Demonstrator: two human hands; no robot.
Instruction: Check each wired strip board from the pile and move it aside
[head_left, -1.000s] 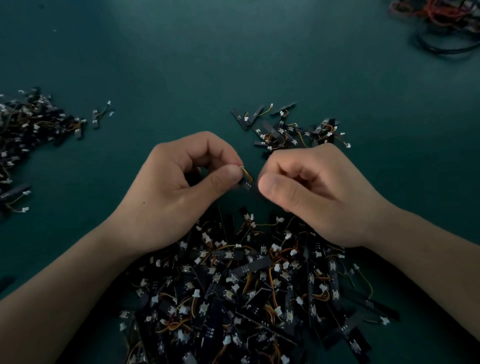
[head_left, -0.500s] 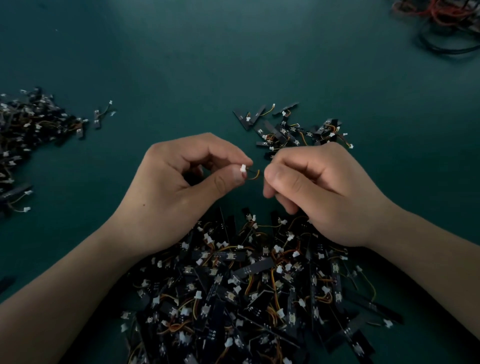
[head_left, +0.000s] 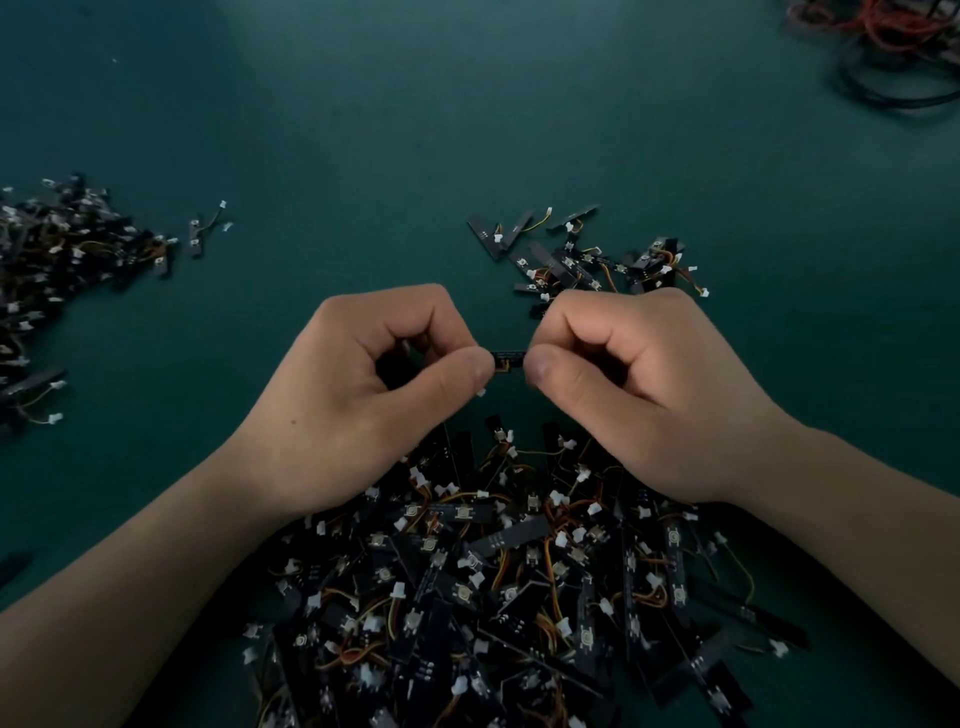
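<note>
A small black strip board (head_left: 508, 358) with orange wires is held level between both hands, above the table. My left hand (head_left: 374, 395) pinches its left end between thumb and curled fingers. My right hand (head_left: 634, 384) pinches its right end the same way. Only a short middle part of the board shows between the thumbs, and a white connector (head_left: 481, 392) peeks out under my left thumb. Below the hands lies the big pile of wired strip boards (head_left: 509, 587), black with white connectors and orange and yellow wires.
A small group of strip boards (head_left: 587, 254) lies just beyond my right hand. Another heap of boards (head_left: 57, 270) sits at the left edge. Red and black cables (head_left: 893, 47) are coiled at the far right corner. The green table mat (head_left: 363, 130) stretches behind.
The board has been turned level between my thumbs, and its black body now shows where a white connector and orange wire showed before. Both hands stay close together above the pile.
</note>
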